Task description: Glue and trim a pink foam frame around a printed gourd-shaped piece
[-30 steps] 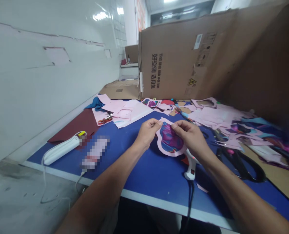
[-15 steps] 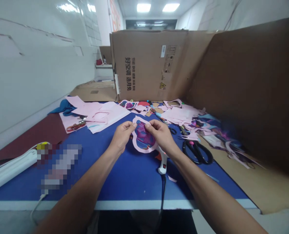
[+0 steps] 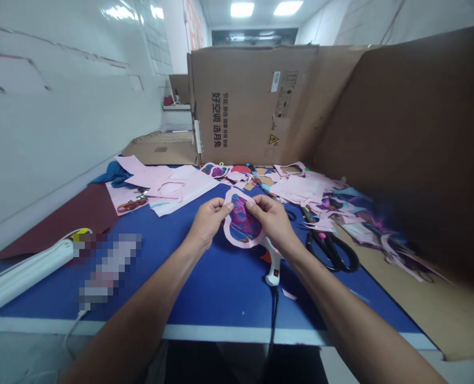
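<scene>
Both my hands hold one pink paper cut-out [image 3: 241, 226] with a purple and blue printed middle, a little above the blue table [image 3: 205, 277]. My left hand [image 3: 207, 223] pinches its upper left edge between thumb and fingers. My right hand [image 3: 272, 218] pinches its upper right edge the same way. Under my right wrist lies a white glue gun [image 3: 274, 264], its black cord running off the table's front edge.
Black scissors [image 3: 332, 249] lie right of my right hand. Pink paper sheets [image 3: 173, 186] and printed scraps [image 3: 340, 205] cover the back of the table. A white power strip [image 3: 24, 274] lies at the left. Cardboard walls [image 3: 400, 133] stand behind and to the right.
The view has swung from the left to face the table squarely. Both hands keep their pinch on the cut-out, which has stayed between them.
</scene>
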Demonstrator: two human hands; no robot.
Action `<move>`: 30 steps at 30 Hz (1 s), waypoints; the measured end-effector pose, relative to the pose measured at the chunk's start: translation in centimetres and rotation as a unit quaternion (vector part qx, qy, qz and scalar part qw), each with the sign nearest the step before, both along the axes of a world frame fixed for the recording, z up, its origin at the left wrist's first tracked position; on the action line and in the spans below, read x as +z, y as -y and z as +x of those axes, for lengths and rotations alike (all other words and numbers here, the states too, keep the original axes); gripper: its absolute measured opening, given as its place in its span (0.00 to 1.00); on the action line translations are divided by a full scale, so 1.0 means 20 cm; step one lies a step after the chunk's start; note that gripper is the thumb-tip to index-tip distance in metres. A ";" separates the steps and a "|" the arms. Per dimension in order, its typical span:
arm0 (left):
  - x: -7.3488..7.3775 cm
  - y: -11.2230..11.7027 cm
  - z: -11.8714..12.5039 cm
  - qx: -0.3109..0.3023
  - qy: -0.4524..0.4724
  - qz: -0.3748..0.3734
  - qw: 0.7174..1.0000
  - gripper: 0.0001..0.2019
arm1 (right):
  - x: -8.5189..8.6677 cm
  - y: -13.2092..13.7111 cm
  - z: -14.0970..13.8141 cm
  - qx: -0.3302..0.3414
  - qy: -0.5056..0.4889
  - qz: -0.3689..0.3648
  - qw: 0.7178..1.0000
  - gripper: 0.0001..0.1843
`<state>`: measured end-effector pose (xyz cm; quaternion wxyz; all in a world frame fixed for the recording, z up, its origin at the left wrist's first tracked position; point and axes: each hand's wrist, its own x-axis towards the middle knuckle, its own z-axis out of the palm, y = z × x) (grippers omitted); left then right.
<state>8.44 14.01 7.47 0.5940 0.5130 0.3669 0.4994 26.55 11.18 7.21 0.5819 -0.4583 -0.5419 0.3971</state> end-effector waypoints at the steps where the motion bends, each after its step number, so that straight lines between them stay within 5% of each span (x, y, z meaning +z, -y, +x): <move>1: 0.00 0.00 0.00 0.001 -0.001 0.000 1.000 0.25 | 0.00 0.00 0.00 0.002 -0.001 -0.002 1.000 0.24; 30: 0.00 0.00 -0.01 -0.029 -0.024 0.046 0.998 0.14 | -0.01 0.02 -0.02 0.087 0.014 -0.014 0.996 0.20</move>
